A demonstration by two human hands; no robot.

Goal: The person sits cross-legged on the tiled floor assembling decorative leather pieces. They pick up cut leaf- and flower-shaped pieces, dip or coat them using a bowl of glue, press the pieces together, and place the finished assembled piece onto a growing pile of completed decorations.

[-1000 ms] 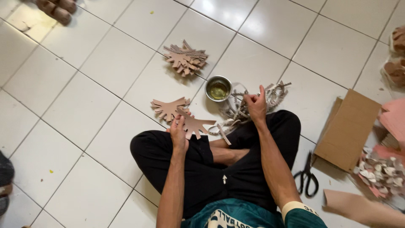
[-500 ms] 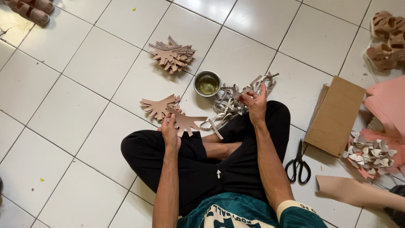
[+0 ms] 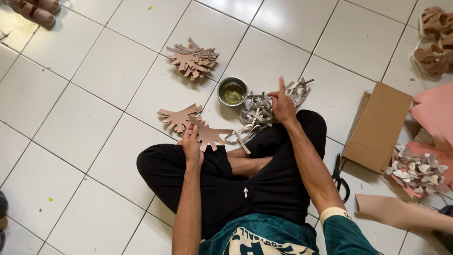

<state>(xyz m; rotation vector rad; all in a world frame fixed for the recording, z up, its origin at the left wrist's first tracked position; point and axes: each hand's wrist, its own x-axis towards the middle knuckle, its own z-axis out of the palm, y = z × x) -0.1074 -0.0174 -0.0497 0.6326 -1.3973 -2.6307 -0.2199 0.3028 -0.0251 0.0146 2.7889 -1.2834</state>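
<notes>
Two bare hands work above crossed legs in black trousers point(image 3: 236, 189) on a white tiled floor point(image 3: 75, 123). Left hand point(image 3: 191, 144) rests on the left knee and pinches the stem of a tan leather cutout point(image 3: 211, 135), a flat branched piece whose long axis runs from about 8 o'clock to 2 o'clock, its prongs fanning toward 2 o'clock. Just beside it at 10 o'clock lies a small stack of like cutouts point(image 3: 178, 118), and a bigger pile point(image 3: 192, 59) sits further off at 12 o'clock. Right hand point(image 3: 282, 105) hovers over a tangle of pale strips point(image 3: 264, 111), index finger raised straight toward 12 o'clock, other fingers curled; whether it grips anything cannot be told. A small metal bowl point(image 3: 232, 91) of yellowish liquid stands at 9 o'clock of that hand. Black scissors point(image 3: 340, 175) lie by a cardboard box point(image 3: 377, 127) at 3 o'clock
</notes>
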